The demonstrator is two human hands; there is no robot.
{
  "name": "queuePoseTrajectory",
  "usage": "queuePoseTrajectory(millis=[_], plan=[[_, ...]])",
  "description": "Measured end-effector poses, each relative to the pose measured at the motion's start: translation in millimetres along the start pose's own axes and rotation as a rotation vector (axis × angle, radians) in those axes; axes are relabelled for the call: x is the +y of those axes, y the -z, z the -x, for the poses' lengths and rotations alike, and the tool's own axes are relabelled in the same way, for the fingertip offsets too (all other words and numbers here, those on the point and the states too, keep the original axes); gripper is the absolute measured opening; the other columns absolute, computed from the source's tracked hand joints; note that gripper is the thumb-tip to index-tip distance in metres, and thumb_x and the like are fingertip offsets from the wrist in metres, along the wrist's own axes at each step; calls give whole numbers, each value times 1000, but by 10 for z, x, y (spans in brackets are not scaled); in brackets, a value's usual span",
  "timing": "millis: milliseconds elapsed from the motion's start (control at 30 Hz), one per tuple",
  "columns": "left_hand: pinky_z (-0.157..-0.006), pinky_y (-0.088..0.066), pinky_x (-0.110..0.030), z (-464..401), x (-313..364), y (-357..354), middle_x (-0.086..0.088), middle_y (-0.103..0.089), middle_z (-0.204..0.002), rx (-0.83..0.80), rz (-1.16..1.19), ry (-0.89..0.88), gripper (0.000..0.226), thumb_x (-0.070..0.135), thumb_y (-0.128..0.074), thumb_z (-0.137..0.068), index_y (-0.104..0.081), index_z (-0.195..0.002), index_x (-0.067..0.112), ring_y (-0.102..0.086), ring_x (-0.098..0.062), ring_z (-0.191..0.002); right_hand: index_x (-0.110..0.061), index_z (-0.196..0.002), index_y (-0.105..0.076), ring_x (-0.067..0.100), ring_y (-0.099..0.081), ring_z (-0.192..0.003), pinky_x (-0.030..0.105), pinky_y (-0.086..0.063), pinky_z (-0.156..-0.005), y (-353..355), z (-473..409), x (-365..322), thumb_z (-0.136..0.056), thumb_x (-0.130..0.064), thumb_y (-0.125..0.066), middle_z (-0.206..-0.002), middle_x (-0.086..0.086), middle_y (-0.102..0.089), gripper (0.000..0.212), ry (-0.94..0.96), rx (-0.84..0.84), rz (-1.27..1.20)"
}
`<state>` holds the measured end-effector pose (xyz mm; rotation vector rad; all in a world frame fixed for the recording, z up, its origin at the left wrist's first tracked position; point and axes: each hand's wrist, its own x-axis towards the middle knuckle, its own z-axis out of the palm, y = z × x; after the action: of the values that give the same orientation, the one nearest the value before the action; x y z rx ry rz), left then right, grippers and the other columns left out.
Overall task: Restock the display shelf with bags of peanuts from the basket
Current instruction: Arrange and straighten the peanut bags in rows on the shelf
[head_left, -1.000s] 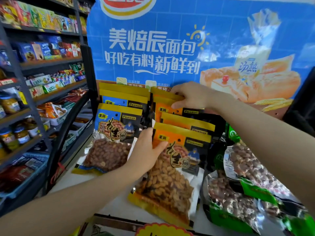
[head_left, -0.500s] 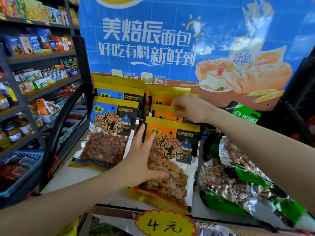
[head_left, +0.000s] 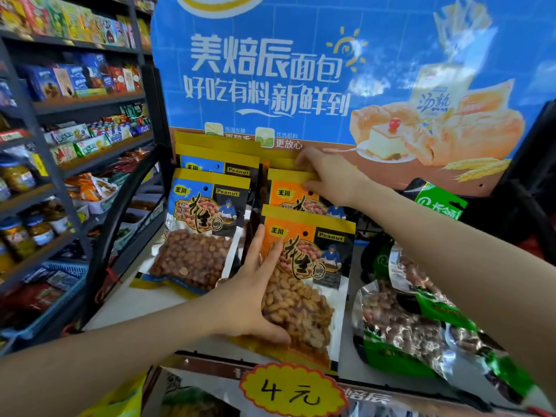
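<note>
- On display shelf: orange peanut bag stack now closed up, rows overlapping tighter than a second ago; restock nearly seated.
- Left hand: fingers spread, pressing front bag flat.
- Right hand: fingers curled, pinching rear bag's top edge.

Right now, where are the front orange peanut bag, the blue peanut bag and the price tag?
front orange peanut bag (head_left: 313,266): head view, printed label.
blue peanut bag (head_left: 207,206): head view, label.
price tag (head_left: 293,392): head view, yellow centre.
</note>
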<state>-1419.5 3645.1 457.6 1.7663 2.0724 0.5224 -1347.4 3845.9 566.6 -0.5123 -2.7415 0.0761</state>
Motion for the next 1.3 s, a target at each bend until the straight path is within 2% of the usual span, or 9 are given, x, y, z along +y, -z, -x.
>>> queuePoseTrajectory(millis=[167, 300, 433, 567, 667, 833, 1033, 1167, 1300], plan=[[-105, -38, -29, -121, 16, -69, 23, 56, -129, 159, 18, 12, 132, 53, -78, -61, 35, -129, 39, -4, -10, -143, -8, -117, -52, 35, -52, -107, 43, -45, -88, 42, 45, -51, -83, -7, -61, -122, 17, -52, 35, 141, 120, 110], [-111, -26, -30, -192, 24, -115, 19, 55, -131, 202, -9, 4, 134, 53, -77, -62, 34, -134, 35, 5, -12, -143, -8, -102, -62, 35, -55, -99, 43, -47, -81, 61, 151, -96, -85, -19, -61, -107, 16, -60, 21, 254, 166, 196], [-115, -13, -33, -215, 5, -123, 19, 57, -128, 222, -27, -33, 134, 54, -77, -60, 35, -132, 36, 17, -11, -141, -13, -119, -54, 32, -57, -106, 42, -49, -86, -29, 229, -131, -88, -37, -56, -116, 11, -63, 39, 132, -178, 267], [-115, -1, -36, -244, 38, -141, 12, 57, -128, 285, -83, -32, 133, 55, -76, -61, 37, -127, 35, 29, -14, -137, -11, -105, -59, 32, -57, -99, 44, -50, -81, 71, 177, -107, -87, -28, -61, -106, 12, -64, 25, 31, -161, 181], [-118, -9, -41, -287, 91, -163, 7, 57, -132, 286, -38, 21, 139, 55, -78, -59, 44, -123, 33, 24, -19, -140, -11, -111, -57, 33, -56, -104, 36, -44, -76, 30, 177, -137, -88, -26, -58, -111, 12, -62, 27, -17, -128, 263], [-116, -7, -37, -158, 46, -115, 11, 59, -129, 268, -4, 23, 137, 56, -76, -60, 43, -125, 36, 28, -13, -137, -12, -113, -56, 32, -51, -111, 41, -45, -88, 78, 115, -282, -84, -30, -61, -117, 12, -56, 34, -29, 43, 178], [-115, -2, -35, 83, -160, 129, 17, 48, -136, 321, 6, -46, 103, 56, -56, -80, 20, -143, 28, 25, -7, -138, -6, -108, -59, 34, -58, -104, 38, -49, -81, -56, -195, -657, -91, -16, -49, -111, 17, -64, 22, -66, 149, 19], [-114, 6, -33, 78, -459, 311, 4, 45, -136, 439, -179, 133, 98, 44, -54, -87, 18, -145, 11, 26, -17, -139, 1, -107, -56, 36, -61, -98, 31, -43, -67, -203, -424, -812, -94, -15, -47, -108, 22, -63, 22, -243, 125, 9], [-110, 11, -33, 24, -565, 272, -14, 32, -150, 428, -256, 220, 104, 48, -54, -86, 23, -142, 5, 22, -29, -141, 0, -118, -53, 30, -67, -88, 32, -54, -74, -217, -499, -871, -93, -11, -48, -101, 20, -67, 28, -262, 81, -213]])
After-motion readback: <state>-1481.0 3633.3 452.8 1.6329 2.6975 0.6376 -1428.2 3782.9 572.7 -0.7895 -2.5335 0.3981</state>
